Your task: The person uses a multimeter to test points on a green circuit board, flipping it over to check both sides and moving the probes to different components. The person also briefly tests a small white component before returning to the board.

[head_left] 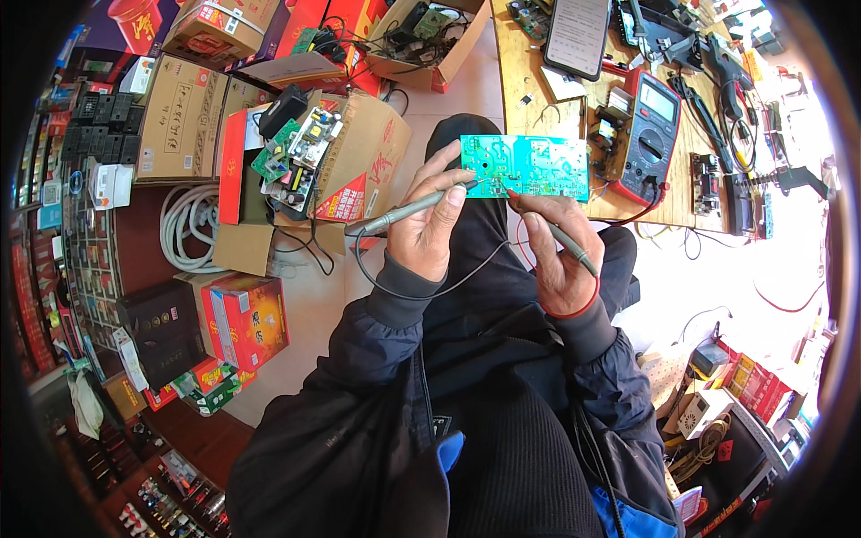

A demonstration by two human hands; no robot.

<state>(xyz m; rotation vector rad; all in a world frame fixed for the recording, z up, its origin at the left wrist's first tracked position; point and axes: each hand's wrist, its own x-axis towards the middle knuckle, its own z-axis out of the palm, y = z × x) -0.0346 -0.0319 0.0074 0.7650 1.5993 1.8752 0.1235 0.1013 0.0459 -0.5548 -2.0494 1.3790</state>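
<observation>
A green circuit board [543,160] is held over my lap with its soldered side up. My left hand [421,235] is closed on a grey test probe [396,216] with a black lead, and its fingers also reach the board's left edge. The tip of that probe points onto the board's lower middle. In my right hand [567,273], closed, is a second grey test probe [571,247] with a red lead. Its tip meets the board close to the first one. A red multimeter [652,134] lies on the wooden table to the right; its display is too small to read.
The wooden table [529,115] holds a phone [577,38], small circuit parts and tools. Left of my legs, an open cardboard box [372,134] carries several circuit boards. Stacked boxes and a coiled white hose [186,231] stand farther left.
</observation>
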